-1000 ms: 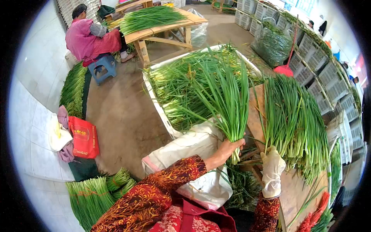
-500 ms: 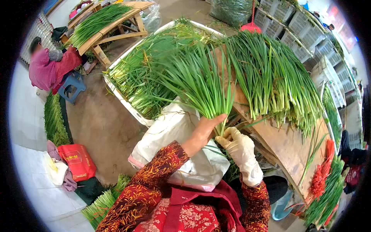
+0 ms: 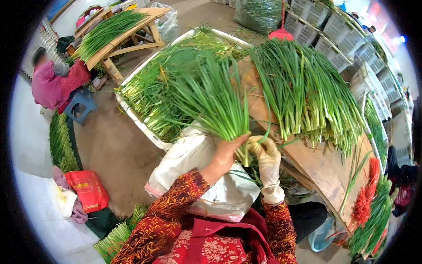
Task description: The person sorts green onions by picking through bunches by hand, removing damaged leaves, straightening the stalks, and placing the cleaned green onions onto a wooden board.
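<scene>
My bare left hand (image 3: 225, 156) is closed around the lower stalks of a bunch of garlic chives (image 3: 222, 105), whose green leaves fan up and away from me. Just right of the stalk ends is my right hand (image 3: 265, 154) in a pale glove, fingers curled in a pinch. A single long chive leaf (image 3: 269, 115) bends down into that glove. Under both hands a white sack (image 3: 193, 160) covers my lap. A large pile of chives (image 3: 307, 92) lies on the wooden board (image 3: 325, 160) to the right, stalk ends toward me.
A white crate (image 3: 143, 127) of loose chives stands ahead. Red ties (image 3: 367, 193) lie on the board's near end. A person (image 3: 55, 86) sits at another chive-covered table (image 3: 112, 46) at far left. Stacked crates (image 3: 343, 31) line the right. A red bag (image 3: 88, 190) is at left.
Both hands and the bunch have shifted slightly left. The gloved hand has turned more upright, and one long leaf now hangs apart from the bunch, curving to the glove.
</scene>
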Available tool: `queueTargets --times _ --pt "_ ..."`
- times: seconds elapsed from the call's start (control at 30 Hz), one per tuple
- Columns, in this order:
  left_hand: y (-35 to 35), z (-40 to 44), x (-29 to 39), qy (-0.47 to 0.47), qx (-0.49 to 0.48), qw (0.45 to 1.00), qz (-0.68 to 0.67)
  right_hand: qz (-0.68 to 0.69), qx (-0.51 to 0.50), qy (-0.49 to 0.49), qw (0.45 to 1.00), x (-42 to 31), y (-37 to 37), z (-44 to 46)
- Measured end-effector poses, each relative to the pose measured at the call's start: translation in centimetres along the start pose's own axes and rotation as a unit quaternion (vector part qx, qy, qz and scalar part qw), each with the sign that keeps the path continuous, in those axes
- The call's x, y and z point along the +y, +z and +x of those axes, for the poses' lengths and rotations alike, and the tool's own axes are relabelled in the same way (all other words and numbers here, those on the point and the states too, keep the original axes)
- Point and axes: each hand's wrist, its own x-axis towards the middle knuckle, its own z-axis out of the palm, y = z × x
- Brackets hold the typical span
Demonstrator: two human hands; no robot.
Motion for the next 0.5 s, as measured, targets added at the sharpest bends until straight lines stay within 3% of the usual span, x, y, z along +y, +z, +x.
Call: queueTargets --times 0.07,0.13,0.2,0.23,0.27,0.33,0.37,0.4,0.47,0.5 --pt "0.5 -0.3 0.9 0.025 -0.003 0.999 -0.030 -0.040 -0.044 -0.037 0.998 -0.3 -0.7 -1.3" --pt "-0.3 0.4 2.1 0.073 -0.006 0.997 -0.006 -0.057 -0.142 0.039 0.987 -0.6 -2.3 -2.7" --pt "0.2 0.0 4.7 0.102 0.080 0.991 0.036 -0.212 -0.293 0.121 0.925 -0.8 -4.0 -3.8" --pt "0.3 0.5 5.6 0.208 0.048 0.977 0.008 -0.213 -0.292 0.122 0.924 -1.0 -4.6 -3.7" --pt "0.6 0.1 6.5 0.214 0.084 0.973 0.034 -0.327 -0.283 0.059 0.900 -1.4 -5.2 -3.3" --pt "0.0 1.1 6.5 0.276 0.030 0.960 -0.019 -0.536 -0.247 -0.070 0.804 -2.6 -5.4 -2.2" --pt "-0.3 0.7 6.5 0.212 0.007 0.977 -0.030 -0.526 -0.153 -0.099 0.831 -3.9 -5.0 -1.2" --pt "-0.2 0.6 6.1 0.212 0.006 0.977 -0.031 -0.511 -0.058 -0.127 0.848 -5.5 -4.3 0.1" --pt "0.5 0.3 5.2 0.099 -0.026 0.993 -0.064 -0.624 -0.004 -0.092 0.776 -6.7 -3.8 2.6" --pt "0.8 0.2 4.5 0.091 -0.024 0.995 -0.025 -0.685 0.015 -0.095 0.722 -6.2 -3.9 3.5"
